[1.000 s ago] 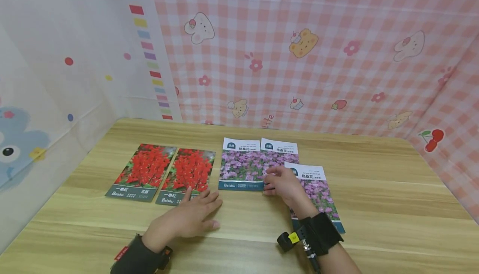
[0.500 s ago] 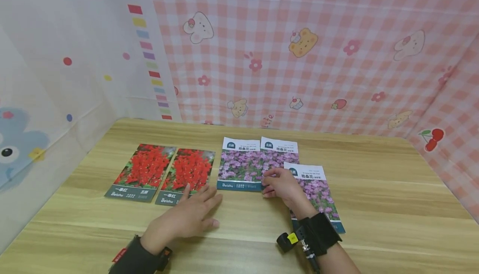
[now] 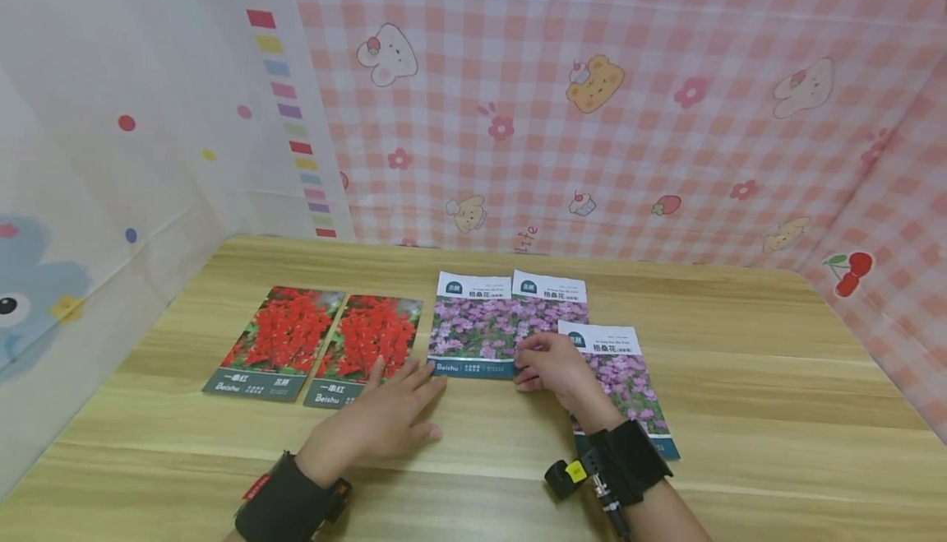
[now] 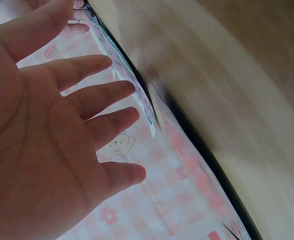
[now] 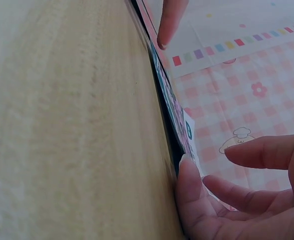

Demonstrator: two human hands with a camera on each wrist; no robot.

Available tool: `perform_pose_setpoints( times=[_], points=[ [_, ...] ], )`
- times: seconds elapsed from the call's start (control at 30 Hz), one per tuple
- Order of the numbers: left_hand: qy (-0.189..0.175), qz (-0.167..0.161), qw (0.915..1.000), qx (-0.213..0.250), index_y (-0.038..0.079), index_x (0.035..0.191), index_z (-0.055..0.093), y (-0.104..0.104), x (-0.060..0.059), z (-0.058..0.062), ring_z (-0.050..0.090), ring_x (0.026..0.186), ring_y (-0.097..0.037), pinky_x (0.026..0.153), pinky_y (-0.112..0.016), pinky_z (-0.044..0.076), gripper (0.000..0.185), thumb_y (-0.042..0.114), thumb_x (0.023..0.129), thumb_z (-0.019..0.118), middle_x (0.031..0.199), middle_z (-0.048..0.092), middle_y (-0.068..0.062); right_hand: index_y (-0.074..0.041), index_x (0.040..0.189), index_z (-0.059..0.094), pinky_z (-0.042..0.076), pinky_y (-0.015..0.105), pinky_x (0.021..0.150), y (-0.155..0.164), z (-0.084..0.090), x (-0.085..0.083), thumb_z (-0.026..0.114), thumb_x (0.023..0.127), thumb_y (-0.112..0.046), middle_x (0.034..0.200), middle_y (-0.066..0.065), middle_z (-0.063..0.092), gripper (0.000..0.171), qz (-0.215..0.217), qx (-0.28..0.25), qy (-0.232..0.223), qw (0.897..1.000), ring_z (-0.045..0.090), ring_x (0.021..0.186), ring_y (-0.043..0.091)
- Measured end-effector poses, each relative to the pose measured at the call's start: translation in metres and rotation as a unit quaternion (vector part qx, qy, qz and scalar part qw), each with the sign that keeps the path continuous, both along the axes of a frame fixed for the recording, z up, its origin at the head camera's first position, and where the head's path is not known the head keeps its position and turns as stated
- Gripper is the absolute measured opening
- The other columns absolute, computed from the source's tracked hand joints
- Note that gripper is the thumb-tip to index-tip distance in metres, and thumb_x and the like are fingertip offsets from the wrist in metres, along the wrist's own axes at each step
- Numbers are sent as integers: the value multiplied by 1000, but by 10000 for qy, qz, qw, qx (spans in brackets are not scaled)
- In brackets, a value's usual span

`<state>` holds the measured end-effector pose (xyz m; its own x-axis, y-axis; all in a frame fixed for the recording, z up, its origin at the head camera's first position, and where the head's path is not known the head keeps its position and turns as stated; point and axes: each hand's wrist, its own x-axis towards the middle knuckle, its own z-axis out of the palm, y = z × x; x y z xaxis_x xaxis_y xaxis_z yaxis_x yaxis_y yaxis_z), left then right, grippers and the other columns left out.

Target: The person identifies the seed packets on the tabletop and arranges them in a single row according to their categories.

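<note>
On the wooden table lie two seed packets with red flowers, a left one [image 3: 283, 330] and a right one [image 3: 377, 332]. To their right are three seed packets with purple flowers: a left one [image 3: 473, 324], a middle one [image 3: 549, 299] and a nearer right one [image 3: 629, 382]. My left hand [image 3: 385, 423] is spread palm down, fingertips over the lower edge of the right red packet. My right hand [image 3: 555, 365] has loosely bent fingers at the lower part of the middle purple packet, hiding its bottom edge. In the right wrist view, the thumb [image 5: 189, 182] lies right by the packets' edge.
A pink checked cloth [image 3: 533, 155] hangs behind the table, with a white dotted cloth [image 3: 148, 180] at the left. My forearm and wrist camera [image 3: 565, 478] stand beside the nearer purple packet, overlapping its lower part.
My left hand has shifted slightly to the right and away from me. The view has turned a little, and the right hand and the packets keep their places.
</note>
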<state>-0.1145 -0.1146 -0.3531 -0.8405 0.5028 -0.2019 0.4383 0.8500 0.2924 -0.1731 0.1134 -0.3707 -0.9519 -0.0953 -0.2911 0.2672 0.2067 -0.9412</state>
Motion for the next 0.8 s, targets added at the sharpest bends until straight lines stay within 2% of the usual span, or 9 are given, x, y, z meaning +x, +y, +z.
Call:
perform_pose_setpoints(
  times=[0.2,0.4,0.63,0.8],
  points=[
    [-205,49,9998,1,8,138,40,3,-2,1,17,135,-33,104,-60,0,62,39,88,57,145,29,-15,11,106,56,54,31,56,-1,-2,0,52,88,3,86,18,57,20,-5,67,22,10000,58,57,18],
    [-247,27,9997,-5,7,138,39,3,-2,2,18,135,-33,104,-60,1,63,39,88,57,145,29,-15,11,105,57,53,30,55,-2,-3,0,54,87,3,85,18,59,21,81,302,147,9994,58,56,18],
    [-301,7,9995,78,6,138,40,3,-1,2,18,135,-33,104,-60,0,61,36,88,58,145,29,-15,11,107,56,50,29,50,-1,-5,2,55,86,3,71,15,63,22,273,407,282,9984,57,51,17],
    [-290,-29,9995,100,6,137,41,3,0,3,18,135,-33,104,-61,1,60,35,88,59,145,29,-15,8,97,57,49,29,47,-1,-6,1,54,86,5,65,13,61,12,305,411,288,9983,56,48,17]
  ],
)
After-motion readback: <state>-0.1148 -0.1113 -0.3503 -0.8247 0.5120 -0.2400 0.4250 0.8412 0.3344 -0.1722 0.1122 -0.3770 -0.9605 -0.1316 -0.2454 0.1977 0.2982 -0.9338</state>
